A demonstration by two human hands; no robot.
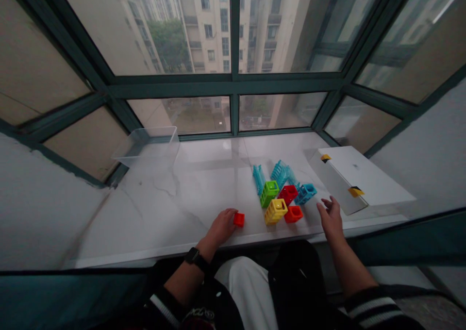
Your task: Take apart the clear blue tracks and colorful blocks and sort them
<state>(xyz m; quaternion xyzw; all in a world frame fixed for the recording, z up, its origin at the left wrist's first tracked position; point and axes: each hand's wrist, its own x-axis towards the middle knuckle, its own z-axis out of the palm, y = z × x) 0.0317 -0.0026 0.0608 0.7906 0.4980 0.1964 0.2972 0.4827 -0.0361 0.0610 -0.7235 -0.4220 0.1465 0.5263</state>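
My left hand (224, 225), with a dark watch at the wrist, rests near the sill's front edge with its fingers closed on a small red toy block (239, 220). To the right of that block stand a yellow block stack (275, 211) and a green block stack (269, 194). Red blocks (288, 194) and another red block (293, 214) lie close beside them. A blue block piece (305, 194) is at the right of the group. My right hand (330, 218) hovers right of the blocks, its fingers apart and holding nothing.
Light-blue slatted toy pieces (280, 174) lie behind the blocks on the white marble-patterned sill (204, 184). A clear plastic bin (149, 145) stands at the back left. At right sits a white box (360, 177) with yellow-and-black corner pieces. Green-framed windows enclose the sill.
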